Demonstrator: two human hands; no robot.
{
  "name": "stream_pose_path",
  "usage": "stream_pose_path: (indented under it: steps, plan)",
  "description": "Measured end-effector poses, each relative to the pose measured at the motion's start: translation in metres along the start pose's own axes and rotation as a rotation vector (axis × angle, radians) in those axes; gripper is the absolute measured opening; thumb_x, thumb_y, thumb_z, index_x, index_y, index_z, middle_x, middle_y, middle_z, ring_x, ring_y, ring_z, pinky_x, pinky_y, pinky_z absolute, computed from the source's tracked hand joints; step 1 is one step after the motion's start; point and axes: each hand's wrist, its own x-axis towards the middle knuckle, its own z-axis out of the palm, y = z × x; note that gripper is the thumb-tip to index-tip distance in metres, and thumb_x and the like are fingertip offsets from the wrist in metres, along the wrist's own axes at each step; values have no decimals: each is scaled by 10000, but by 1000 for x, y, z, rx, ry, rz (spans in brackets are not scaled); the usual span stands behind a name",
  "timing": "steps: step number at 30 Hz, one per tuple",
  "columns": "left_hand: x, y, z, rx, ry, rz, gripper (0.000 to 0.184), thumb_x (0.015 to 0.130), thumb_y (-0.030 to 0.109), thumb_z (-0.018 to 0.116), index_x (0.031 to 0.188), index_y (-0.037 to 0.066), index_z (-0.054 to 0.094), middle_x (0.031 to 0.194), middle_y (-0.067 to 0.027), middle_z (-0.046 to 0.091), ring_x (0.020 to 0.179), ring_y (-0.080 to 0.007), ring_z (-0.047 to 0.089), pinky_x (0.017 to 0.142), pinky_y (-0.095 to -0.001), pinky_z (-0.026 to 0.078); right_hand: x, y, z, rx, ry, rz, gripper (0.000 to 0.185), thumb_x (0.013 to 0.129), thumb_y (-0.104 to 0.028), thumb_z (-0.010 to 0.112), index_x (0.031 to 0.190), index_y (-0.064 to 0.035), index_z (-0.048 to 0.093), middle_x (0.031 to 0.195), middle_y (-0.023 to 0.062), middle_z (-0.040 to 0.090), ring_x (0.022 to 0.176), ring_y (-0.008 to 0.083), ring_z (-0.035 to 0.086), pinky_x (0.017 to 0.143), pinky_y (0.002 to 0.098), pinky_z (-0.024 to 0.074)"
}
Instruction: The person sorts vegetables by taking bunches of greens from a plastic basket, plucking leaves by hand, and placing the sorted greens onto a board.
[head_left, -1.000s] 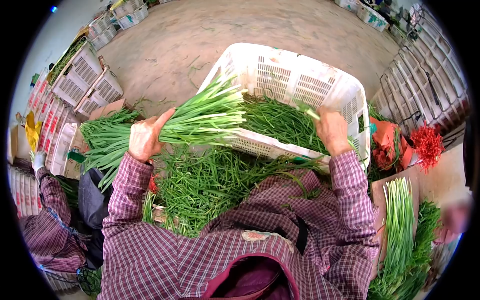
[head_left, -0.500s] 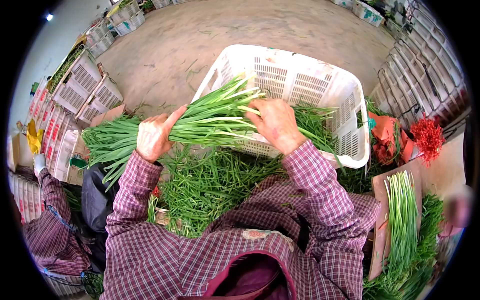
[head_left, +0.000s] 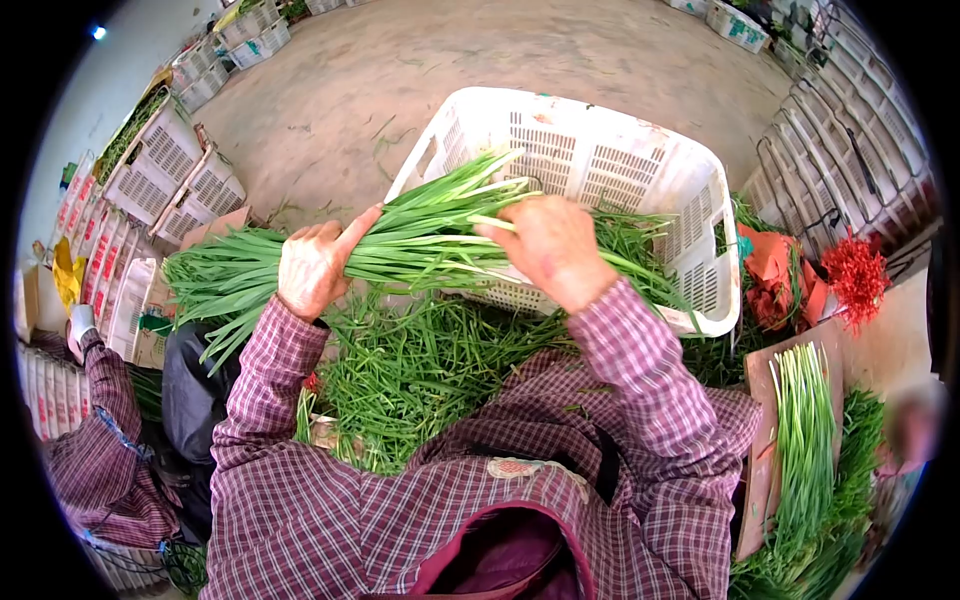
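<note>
Bundle of green stalks (head_left: 425, 225): held above loose greens (head_left: 420, 370), pale ends (head_left: 515, 187) over white crate (head_left: 625, 165). Left hand (head_left: 314, 268): wrapped around bundle. Right hand (head_left: 555, 250): pale stalk (head_left: 490, 222) pinched beside bundle's ends. Likely risk: stalks shed onto loose greens if left grip is slackened; ends left uneven if tugged.
</note>
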Motion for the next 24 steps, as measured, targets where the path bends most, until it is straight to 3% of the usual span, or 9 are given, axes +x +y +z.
stream_pose_path:
  steps: [3,5,8,9,12,13,17,23,24]
  plan:
    - [7,8,-3,13,13,13,873,528,-20,640,1344,237,467,659,-64,488,592,-267,546,570,-378,465,10,7,32,156,118,-81,413,838,-448,614,918,-52,695,749,135,648,714,291,624,661,403,494]
    - [9,13,-4,12,40,31,860,540,-15,635,1345,235,466,660,-64,488,594,-264,547,571,-376,465,11,9,42,240,229,-162,469,784,-474,670,716,-10,671,703,178,628,689,337,627,634,431,484]
    - [14,18,-6,43,2,40,863,545,-8,635,1353,235,455,661,-63,490,598,-263,546,573,-377,463,13,8,44,335,204,-106,440,760,-454,700,750,-14,678,729,183,641,719,351,631,662,435,489]
    - [13,17,-2,40,2,36,870,540,-7,637,1356,235,451,663,-62,490,600,-263,546,573,-380,461,11,6,40,394,208,-85,357,765,-382,707,803,-27,685,758,184,648,730,343,637,668,437,496]
    - [12,17,2,15,0,28,884,530,-4,641,1359,234,445,664,-61,492,600,-264,545,573,-382,459,11,0,42,368,199,-24,282,774,-312,698,859,-43,687,766,173,654,741,329,644,693,441,503]
    - [12,17,3,-9,0,30,891,525,-4,642,1360,234,443,665,-61,494,598,-265,544,574,-382,459,10,-2,44,271,265,-105,185,782,-206,654,856,-38,678,738,172,646,714,329,650,676,443,515]
    - [10,16,15,-53,19,32,889,527,-8,642,1360,231,443,652,-65,493,579,-270,540,564,-382,460,8,-4,46,79,427,-192,95,739,-66,580,793,-14,638,690,176,627,652,334,652,593,420,527]
    - [10,20,20,-55,11,21,889,535,-32,635,1364,222,439,634,-78,499,551,-283,542,547,-393,469,11,3,52,28,410,-187,91,718,-36,573,782,9,620,740,185,633,647,338,651,606,416,532]
    - [10,22,19,-50,-27,4,871,528,-6,685,1342,205,459,672,-90,532,586,-295,564,566,-397,476,12,4,53,28,409,-187,91,718,-36,573,782,9,620,740,185,633,647,338,651,606,416,532]
